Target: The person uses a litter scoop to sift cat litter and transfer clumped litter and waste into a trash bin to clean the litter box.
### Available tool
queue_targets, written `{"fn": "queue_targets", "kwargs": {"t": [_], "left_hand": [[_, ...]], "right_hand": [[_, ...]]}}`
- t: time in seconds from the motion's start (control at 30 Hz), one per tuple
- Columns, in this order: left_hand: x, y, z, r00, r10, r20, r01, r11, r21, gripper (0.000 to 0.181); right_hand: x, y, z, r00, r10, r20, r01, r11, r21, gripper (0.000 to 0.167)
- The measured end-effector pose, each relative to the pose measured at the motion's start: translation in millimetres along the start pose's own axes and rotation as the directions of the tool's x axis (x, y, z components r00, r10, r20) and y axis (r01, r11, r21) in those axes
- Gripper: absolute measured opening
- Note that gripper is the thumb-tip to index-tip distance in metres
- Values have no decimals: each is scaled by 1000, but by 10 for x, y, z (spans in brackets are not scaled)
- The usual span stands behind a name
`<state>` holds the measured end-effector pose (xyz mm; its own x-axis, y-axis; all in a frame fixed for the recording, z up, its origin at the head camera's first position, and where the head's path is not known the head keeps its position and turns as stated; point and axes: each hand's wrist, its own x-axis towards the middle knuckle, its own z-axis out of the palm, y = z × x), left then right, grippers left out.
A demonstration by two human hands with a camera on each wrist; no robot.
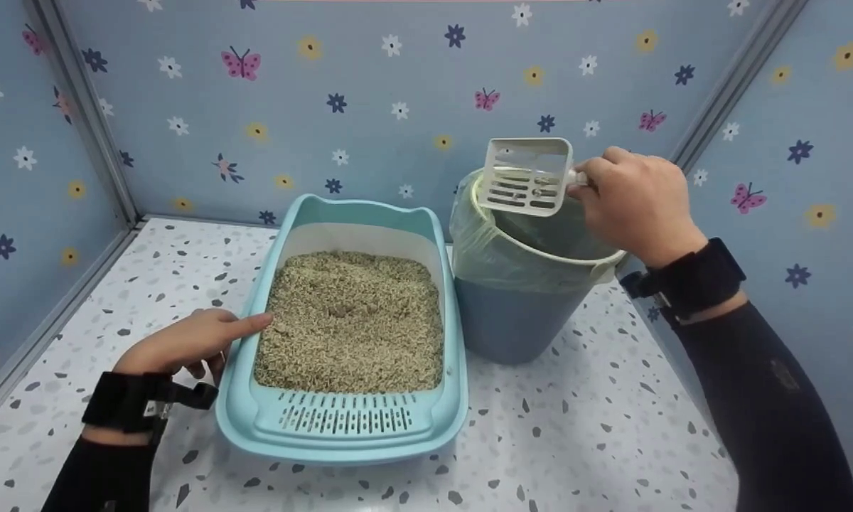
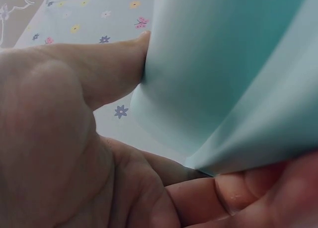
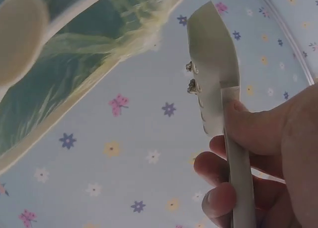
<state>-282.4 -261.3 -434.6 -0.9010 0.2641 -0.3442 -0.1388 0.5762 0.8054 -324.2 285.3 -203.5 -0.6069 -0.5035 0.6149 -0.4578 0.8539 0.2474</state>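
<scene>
In the head view a light-blue litter box (image 1: 348,446) stands on the speckled surface, holding tan pellet litter (image 1: 355,341) with a small dip in it. My left hand (image 1: 181,341) grips the box's left side, thumb on the rim; in the left wrist view its other fingers curl under the blue edge (image 2: 198,89). My right hand (image 1: 640,203) holds a pale slotted litter scoop (image 1: 564,171) by its handle, above the bin's far rim. A few small bits cling at the scoop's slots, seen also in the right wrist view on the tilted scoop (image 3: 213,54).
Right of the litter box stands a grey-blue bin (image 1: 512,320), lined with a translucent yellowish bag (image 1: 487,245) folded over its rim. Flowered panels (image 1: 369,71) enclose the back and both sides. The white speckled surface (image 1: 526,441) extends in front.
</scene>
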Motion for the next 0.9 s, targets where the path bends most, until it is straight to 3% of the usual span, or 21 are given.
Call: {"fn": "queue_targets", "kwargs": {"t": [0.23, 0.43, 0.73, 0.9], "left_hand": [[-6, -7, -9, 1000, 5, 0, -5, 1000, -6, 72], [1, 0, -11, 1000, 11, -2, -11, 1000, 5, 71], [7, 2, -9, 1000, 4, -8, -4, 1000, 29, 76], [-1, -5, -1, 1000, 7, -11, -7, 999, 38, 76]], "right_hand": [[139, -437, -29, 996, -69, 55, 66, 996, 62, 21], [283, -866, 47, 974, -124, 188, 114, 991, 63, 27], [399, -1455, 509, 903, -220, 369, 261, 963, -66, 38], [435, -1709, 847, 838, -216, 501, 347, 919, -184, 37]]}}
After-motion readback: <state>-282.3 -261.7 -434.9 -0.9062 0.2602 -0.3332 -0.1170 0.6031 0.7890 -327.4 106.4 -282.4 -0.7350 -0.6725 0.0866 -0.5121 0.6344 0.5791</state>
